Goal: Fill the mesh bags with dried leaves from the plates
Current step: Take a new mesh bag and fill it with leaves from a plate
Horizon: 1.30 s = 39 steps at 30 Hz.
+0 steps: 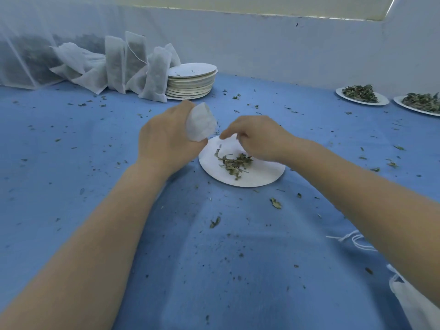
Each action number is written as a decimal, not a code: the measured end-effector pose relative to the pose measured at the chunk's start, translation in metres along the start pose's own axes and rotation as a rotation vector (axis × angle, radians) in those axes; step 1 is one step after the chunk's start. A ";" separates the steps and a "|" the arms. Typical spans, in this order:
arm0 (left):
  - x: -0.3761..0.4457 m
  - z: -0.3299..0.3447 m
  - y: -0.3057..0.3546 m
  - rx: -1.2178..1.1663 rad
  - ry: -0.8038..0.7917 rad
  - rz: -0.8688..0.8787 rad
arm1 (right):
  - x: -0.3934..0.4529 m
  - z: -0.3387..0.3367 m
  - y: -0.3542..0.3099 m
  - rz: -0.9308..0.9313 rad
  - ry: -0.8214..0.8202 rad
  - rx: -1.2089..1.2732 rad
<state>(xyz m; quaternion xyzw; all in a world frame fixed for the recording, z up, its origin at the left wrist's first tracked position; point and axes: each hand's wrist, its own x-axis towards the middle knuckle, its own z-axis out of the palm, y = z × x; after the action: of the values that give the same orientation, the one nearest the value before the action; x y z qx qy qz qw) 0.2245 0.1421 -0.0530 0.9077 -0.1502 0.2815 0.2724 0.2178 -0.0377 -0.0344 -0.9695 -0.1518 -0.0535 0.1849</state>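
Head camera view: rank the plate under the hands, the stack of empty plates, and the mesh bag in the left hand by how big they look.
1. Plate under the hands, largest.
2. Stack of empty plates; it sits farther away, so its true size may match.
3. Mesh bag held in the left hand, smallest, though partly hidden.

We found no text, label, brand, number or sign that we could read anywhere in the view.
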 end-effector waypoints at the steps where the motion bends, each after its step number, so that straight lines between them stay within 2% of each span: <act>1: 0.000 0.000 0.000 0.007 -0.006 0.002 | 0.002 0.004 -0.001 -0.045 -0.065 -0.082; 4: 0.000 0.001 0.000 0.007 -0.017 -0.001 | 0.001 0.008 -0.005 -0.131 -0.191 -0.247; 7: 0.000 0.002 -0.002 0.005 -0.032 -0.008 | -0.009 0.002 0.001 -0.118 -0.199 -0.255; 12: 0.000 0.004 -0.002 0.025 -0.064 -0.021 | -0.017 -0.016 0.014 0.073 -0.075 -0.134; 15: 0.000 0.004 -0.002 0.025 -0.077 -0.013 | -0.012 -0.009 0.012 0.178 -0.145 -0.238; 23: 0.000 0.005 -0.002 0.031 -0.088 0.006 | -0.025 -0.010 0.003 0.062 -0.243 -0.024; 27: -0.001 0.005 -0.002 0.021 -0.094 0.006 | -0.033 -0.005 0.001 0.040 -0.345 -0.105; 31: -0.002 0.005 -0.002 0.019 -0.095 0.011 | -0.034 0.005 -0.002 -0.075 -0.180 -0.059; 35: -0.001 0.006 -0.002 0.023 -0.101 0.021 | -0.041 0.009 -0.005 -0.077 -0.043 0.049; 39: -0.002 0.006 -0.002 0.030 -0.111 0.025 | -0.041 0.012 -0.009 -0.039 -0.056 -0.015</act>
<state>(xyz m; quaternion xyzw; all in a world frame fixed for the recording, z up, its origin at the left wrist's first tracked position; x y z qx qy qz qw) 0.2260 0.1403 -0.0593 0.9241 -0.1720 0.2361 0.2466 0.1768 -0.0362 -0.0485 -0.9689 -0.1753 -0.0312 0.1720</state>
